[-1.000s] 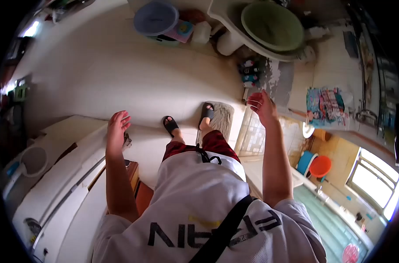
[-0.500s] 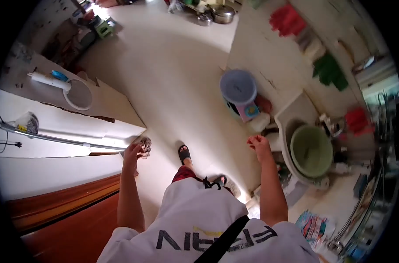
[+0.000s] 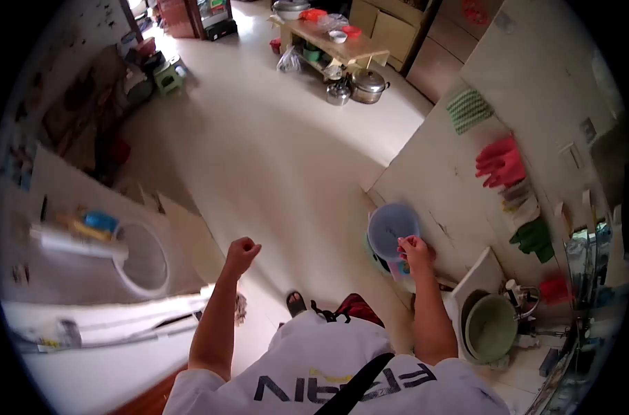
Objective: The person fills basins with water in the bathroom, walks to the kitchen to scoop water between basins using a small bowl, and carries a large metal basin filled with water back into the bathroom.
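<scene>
Lavender-blue, one round basin [image 3: 390, 225] has a wide rim and a smooth, shallow-looking bowl. It stands beside the wall [image 3: 452, 194], above one pink item [image 3: 398, 270] and one green-rimmed item, both partly hidden beneath it.

Two bare hands reach forward. The right hand [image 3: 414, 251] overlaps the basin's lower edge in view; whether they touch, I cannot tell. Its grip is curled, the fingers bent inward, but whether the thumb meets them is unclear. The left hand [image 3: 242, 254] hangs over the floor [image 3: 259, 159], well apart from the basin, its grip drawn together in a loose fist.

One green basin [image 3: 492, 328] sits in one white sink [image 3: 486, 268]. Hanging above are one green checked cloth [image 3: 470, 111], red gloves [image 3: 501, 162] and green gloves [image 3: 533, 240]; how many gloves overlap in each bunch is unclear.

Farther off, one wooden table [image 3: 363, 52] carries one large metal pot [image 3: 290, 10], one white bowl [image 3: 338, 36] and some red items. Two metal vessels [image 3: 367, 86] stand on the floor by its end. One green stool [image 3: 167, 76] stands to the left.
</scene>
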A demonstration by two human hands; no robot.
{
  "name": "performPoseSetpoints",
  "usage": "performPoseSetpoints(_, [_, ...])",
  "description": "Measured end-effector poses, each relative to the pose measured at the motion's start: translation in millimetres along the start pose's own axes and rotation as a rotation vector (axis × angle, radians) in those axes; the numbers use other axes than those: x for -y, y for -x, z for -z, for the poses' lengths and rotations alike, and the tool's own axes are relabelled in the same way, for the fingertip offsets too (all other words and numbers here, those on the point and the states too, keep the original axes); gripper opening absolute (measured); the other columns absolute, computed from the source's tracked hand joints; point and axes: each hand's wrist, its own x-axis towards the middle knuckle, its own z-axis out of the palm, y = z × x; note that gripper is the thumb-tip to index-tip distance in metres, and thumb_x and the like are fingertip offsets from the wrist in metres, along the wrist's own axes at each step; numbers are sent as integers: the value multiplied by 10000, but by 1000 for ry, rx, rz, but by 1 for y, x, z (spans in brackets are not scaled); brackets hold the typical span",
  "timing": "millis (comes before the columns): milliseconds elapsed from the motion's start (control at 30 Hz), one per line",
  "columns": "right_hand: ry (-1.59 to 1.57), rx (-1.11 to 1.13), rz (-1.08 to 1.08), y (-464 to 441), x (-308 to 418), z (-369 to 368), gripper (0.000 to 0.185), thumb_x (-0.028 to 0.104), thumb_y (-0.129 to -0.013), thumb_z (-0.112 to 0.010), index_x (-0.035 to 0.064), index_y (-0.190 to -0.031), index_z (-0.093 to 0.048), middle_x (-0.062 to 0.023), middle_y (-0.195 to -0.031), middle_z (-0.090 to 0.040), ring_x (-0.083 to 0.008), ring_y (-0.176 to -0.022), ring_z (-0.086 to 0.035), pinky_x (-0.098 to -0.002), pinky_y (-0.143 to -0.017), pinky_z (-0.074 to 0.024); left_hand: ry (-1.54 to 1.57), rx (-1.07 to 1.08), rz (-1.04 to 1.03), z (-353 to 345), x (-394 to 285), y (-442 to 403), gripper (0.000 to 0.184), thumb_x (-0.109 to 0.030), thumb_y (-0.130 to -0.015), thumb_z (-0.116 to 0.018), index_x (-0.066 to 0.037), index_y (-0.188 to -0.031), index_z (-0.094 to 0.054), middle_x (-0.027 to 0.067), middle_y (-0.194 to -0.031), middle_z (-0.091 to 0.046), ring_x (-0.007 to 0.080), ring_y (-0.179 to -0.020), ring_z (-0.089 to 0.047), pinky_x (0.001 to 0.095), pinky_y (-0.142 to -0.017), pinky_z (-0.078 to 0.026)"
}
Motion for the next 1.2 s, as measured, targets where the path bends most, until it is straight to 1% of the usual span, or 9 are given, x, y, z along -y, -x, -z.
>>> performPoseSetpoints(167, [122,66,15,-91,53,-51,145,239,-901,-640,100,-923,-605,11,-812,-615,-110,-739,-589,-276,-653,-469,-139,-15,-226,5,-35,-117,454,-313,-865,-708,11,-1165,-605,182,-1029,-662,214,-954,-625,323,-823,-497])
performPoseSetpoints(200, [110,94,-24,-119,61,-59,168,253,-902,-629,98,-965,-610,12,-872,-623,-110,-787,-596,-273,-668,-473,-40,80,-38,14,-45,-141,591,-345,-874,-697,-9,-1320,-506,209,-1209,-598,272,-1089,-590,348,-898,-485])
performPoseSetpoints(300, [34,110,-35,-201,90,-86,220,279,-889,-643,97,-1008,-609,8,-923,-622,-109,-824,-598,-274,-683,-477,181,123,88,34,-29,-212,539,-346,-877,-694,0,-1266,-554,186,-1163,-636,261,-1038,-617,359,-877,-497])
performPoseSetpoints(500, [124,174,-60,-371,187,-161,285,324,-869,-663,100,-1039,-617,-2,-955,-628,-114,-845,-594,-273,-689,-478,-238,1,326,100,-66,-287,416,-318,-878,-680,-2,-1146,-638,149,-1055,-689,204,-936,-649,336,-795,-522])
performPoseSetpoints(733, [297,230,161,-513,291,-215,296,333,-826,-694,62,-946,-689,-148,-972,-670,-263,-946,-591,-367,-832,-495,55,-84,418,116,-56,-438,265,-201,-908,-631,10,-1069,-630,81,-937,-667,168,-793,-634,307,-663,-504])
performPoseSetpoints(833, [486,55,434,-597,286,-195,266,323,-800,-702,70,-884,-703,-170,-1016,-652,-291,-1020,-564,-381,-875,-485,18,8,388,96,-63,-550,280,-220,-890,-644,25,-1025,-642,94,-903,-672,173,-770,-627,347,-689,-518])
performPoseSetpoints(900, [802,-286,635,-632,277,-167,222,232,-767,-728,18,-814,-695,-135,-865,-659,-253,-942,-602,-306,-700,-533,-229,154,298,83,-74,-645,320,-260,-872,-645,18,-1031,-642,124,-903,-679,202,-792,-643,375,-707,-515])
performPoseSetpoints(1067, [465,-389,87,-681,283,-81,250,279,-835,-693,36,-883,-661,-49,-778,-631,-139,-715,-601,-281,-630,-503,-475,419,-99,-34,-235,-845,352,-316,-849,-636,-15,-1030,-652,171,-988,-687,333,-929,-656,388,-811,-515])
performPoseSetpoints(1200, [67,-473,-131,-677,333,-51,246,287,-885,-658,58,-970,-629,-12,-785,-617,-93,-736,-589,-274,-619,-500,-617,722,-401,-144,-390,-948,338,-281,-862,-646,-1,-1051,-644,177,-1007,-685,299,-940,-663,393,-826,-518])
